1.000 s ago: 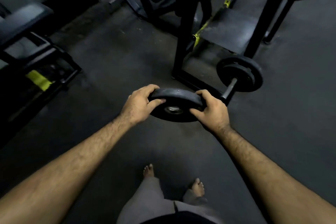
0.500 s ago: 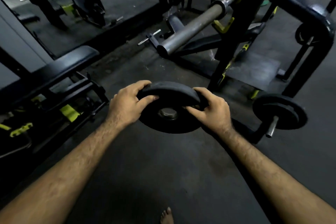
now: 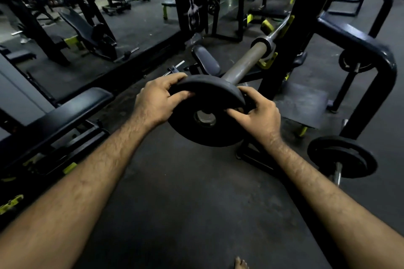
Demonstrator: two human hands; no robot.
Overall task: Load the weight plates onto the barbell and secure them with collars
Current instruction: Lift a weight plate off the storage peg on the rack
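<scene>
head view, gym floor. a black weight plate (image 3: 207, 113), round with a raised rim and a grey metal-lined centre hole, is held in the air in front of the person, tilted with its face toward the camera. the left hand (image 3: 156, 103) grasps its upper left edge, fingers curled over the rim and thumb on the face; the right hand (image 3: 259, 113) grasps its right edge, thumb laid across the face near the hole. the plate's top edge overlaps the near end of the barbell (image 3: 249, 62) sleeve, a dull grey cylinder running up and right to a collar ring and a black rack upright (image 3: 290, 35); the sleeve tip is hidden behind the plate, so contact cannot be told. right-hand fingertips are hidden behind the rim. stored plates (image 3: 342, 156) on a peg at right are dim.
</scene>
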